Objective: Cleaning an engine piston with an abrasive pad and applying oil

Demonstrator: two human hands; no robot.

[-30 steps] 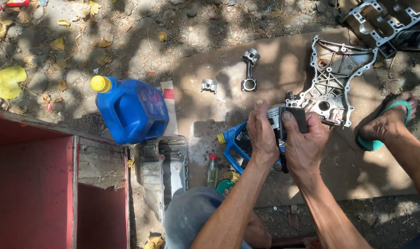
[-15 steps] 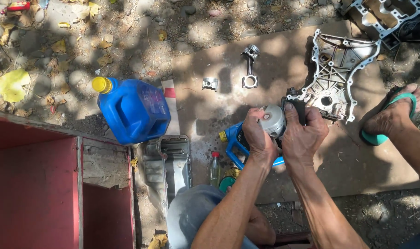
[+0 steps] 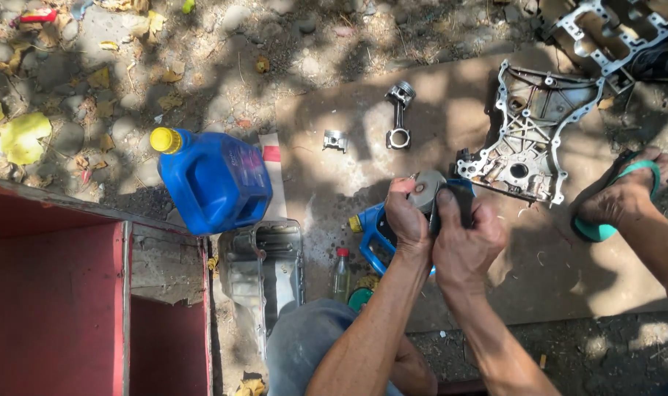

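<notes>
My left hand (image 3: 407,220) and my right hand (image 3: 467,238) are pressed together over a cardboard sheet (image 3: 363,139). Between them they grip a round grey metal part (image 3: 427,189) with a dark piece (image 3: 464,199) against its right side. The left fingers wrap the grey part's left edge; the right hand covers the dark piece. Just beyond the hands lies a cast aluminium engine cover (image 3: 528,136). Under my left wrist sits a small blue jug with a yellow cap (image 3: 370,227).
A large blue jug with a yellow cap (image 3: 216,180) stands left of the cardboard. A piston with rod (image 3: 400,114) and a small metal cap (image 3: 335,140) lie on it. A metal pan (image 3: 264,268), small bottle (image 3: 340,271), red box (image 3: 55,308) and sandalled foot (image 3: 620,198) surround me.
Both hands have shifted slightly while holding the part; the round grey face now shows between them, where earlier the dark piece faced up.
</notes>
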